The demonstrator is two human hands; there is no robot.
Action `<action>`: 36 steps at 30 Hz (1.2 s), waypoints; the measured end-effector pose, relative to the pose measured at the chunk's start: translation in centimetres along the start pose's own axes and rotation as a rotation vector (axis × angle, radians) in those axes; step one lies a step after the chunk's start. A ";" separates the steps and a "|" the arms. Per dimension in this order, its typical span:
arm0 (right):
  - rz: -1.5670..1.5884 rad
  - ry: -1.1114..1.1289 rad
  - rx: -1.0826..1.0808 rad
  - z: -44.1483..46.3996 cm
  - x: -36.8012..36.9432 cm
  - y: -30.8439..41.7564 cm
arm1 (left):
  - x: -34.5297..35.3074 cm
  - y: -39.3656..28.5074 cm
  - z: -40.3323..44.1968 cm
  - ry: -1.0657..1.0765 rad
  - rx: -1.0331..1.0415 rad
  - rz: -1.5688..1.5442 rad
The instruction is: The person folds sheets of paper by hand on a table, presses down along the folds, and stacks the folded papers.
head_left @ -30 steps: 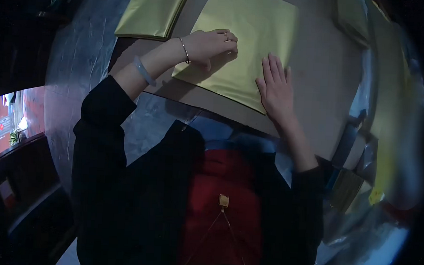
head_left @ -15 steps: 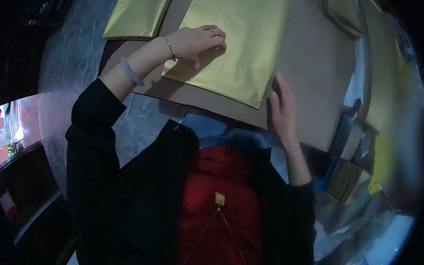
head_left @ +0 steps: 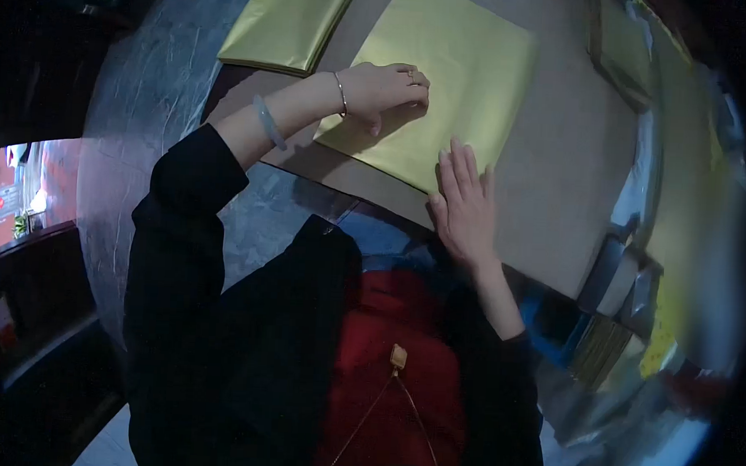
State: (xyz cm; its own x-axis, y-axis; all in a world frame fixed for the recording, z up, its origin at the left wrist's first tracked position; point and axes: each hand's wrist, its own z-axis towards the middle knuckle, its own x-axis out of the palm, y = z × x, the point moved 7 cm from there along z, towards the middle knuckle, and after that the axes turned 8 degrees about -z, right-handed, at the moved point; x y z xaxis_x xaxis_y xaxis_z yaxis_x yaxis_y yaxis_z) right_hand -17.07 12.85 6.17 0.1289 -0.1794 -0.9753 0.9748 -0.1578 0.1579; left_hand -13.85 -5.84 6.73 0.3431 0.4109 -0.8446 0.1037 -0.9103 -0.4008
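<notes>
My left hand (head_left: 387, 90) rests on the yellow sheet (head_left: 460, 49), its fingers curled together and pointing down; whatever lies under the fingertips is hidden. The thumb hangs lower, near the sheet's left part. Lying flat at the sheet's lower right corner is my right hand (head_left: 467, 208), fingers stretched out and covering that corner. Beneath the sheet is a brown board (head_left: 559, 158). A folded yellow stack (head_left: 286, 21) lies to the upper left, beyond my left forearm.
Another stack (head_left: 623, 44) lies at the upper right. Small boxes (head_left: 612, 277) and a bundle with layered edges (head_left: 601, 351) sit at the board's lower right. Yellow material (head_left: 684, 163) runs down the right side. A grey marbled surface (head_left: 158, 99) is on the left.
My right hand was on the sheet's right edge, lifted off to the right of it, and now lies on the lower right corner. My left hand keeps its curled pose on the sheet.
</notes>
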 end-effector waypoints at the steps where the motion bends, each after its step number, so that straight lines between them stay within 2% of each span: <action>1: -0.033 0.053 -0.063 0.9 0.7 0.4 | -0.1 -0.1 0.1 -0.120 0.043 -0.011; 3: -0.065 0.151 -0.185 1.5 2.1 1.2 | 0.0 0.0 -0.4 -0.128 0.038 -0.026; 4: -0.062 0.144 -0.200 1.4 2.1 1.0 | -0.4 -0.4 -0.5 -0.130 0.051 -0.044; 5: -0.077 0.189 -0.231 1.1 2.2 1.1 | 0.0 0.0 -0.2 -0.041 0.011 0.000; 8: -0.111 0.237 -0.288 0.2 1.7 1.1 | 0.9 0.9 0.2 -0.099 0.058 0.005; 9: -0.114 0.246 -0.305 -0.1 1.8 1.0 | 0.0 0.1 -0.3 -0.035 0.041 0.009; 12: -0.148 0.252 -0.329 0.4 2.2 1.1 | -0.1 0.1 -0.8 -0.156 0.099 -0.007; 14: -0.047 0.253 -0.440 1.1 2.3 2.4 | 0.2 0.7 -0.6 -0.165 0.083 -0.022; 17: -0.003 0.275 -0.451 2.1 2.5 3.4 | 0.2 0.3 -0.7 -0.082 0.059 -0.066; 21: -0.106 0.298 -0.472 1.0 2.5 2.2 | 0.8 0.8 -1.1 -0.150 0.132 -0.070; 23: -0.115 0.320 -0.467 -0.3 2.2 0.5 | 1.1 0.9 -1.1 -0.065 0.089 -0.118; 24: -0.128 0.339 -0.455 -1.1 2.1 -0.4 | 1.5 1.4 -1.0 -0.070 0.088 -0.116; 26: -0.143 0.362 -0.447 -1.6 2.0 -1.0 | 2.0 1.7 -0.8 -0.200 0.229 -0.119; 27: -0.157 0.355 -0.450 -1.8 1.8 -1.2 | 1.7 1.0 -1.0 -0.205 0.227 -0.123; 29: -0.177 0.345 -0.471 -1.8 1.7 -1.2 | 1.4 -0.6 -1.9 -0.133 0.089 -0.090; 30: -0.135 0.343 -0.447 -1.7 1.6 -1.2 | 1.8 -2.3 -2.2 -0.176 0.036 0.008; 32: -0.076 0.345 -0.445 -1.8 1.9 -0.9 | 4.7 -5.1 -2.3 -0.489 0.081 -0.009; 34: -0.060 0.293 -0.415 -1.7 2.0 -1.3 | 6.1 -8.7 -1.2 -0.600 0.044 -0.155; 35: -0.107 0.394 -0.415 -2.3 3.4 -2.0 | 7.1 -10.0 -0.4 -0.626 0.018 -0.189; 36: -0.102 0.398 -0.430 -2.4 3.5 -2.1 | 7.9 -11.0 0.2 -0.654 -0.008 -0.231</action>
State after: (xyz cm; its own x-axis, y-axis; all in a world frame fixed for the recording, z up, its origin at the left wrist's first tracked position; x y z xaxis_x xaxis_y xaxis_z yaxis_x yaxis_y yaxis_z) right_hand -18.20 14.86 2.11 0.0082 0.2070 -0.9783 0.9614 0.2675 0.0647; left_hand -12.47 7.45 4.42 -0.3214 0.5378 -0.7794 0.1137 -0.7952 -0.5956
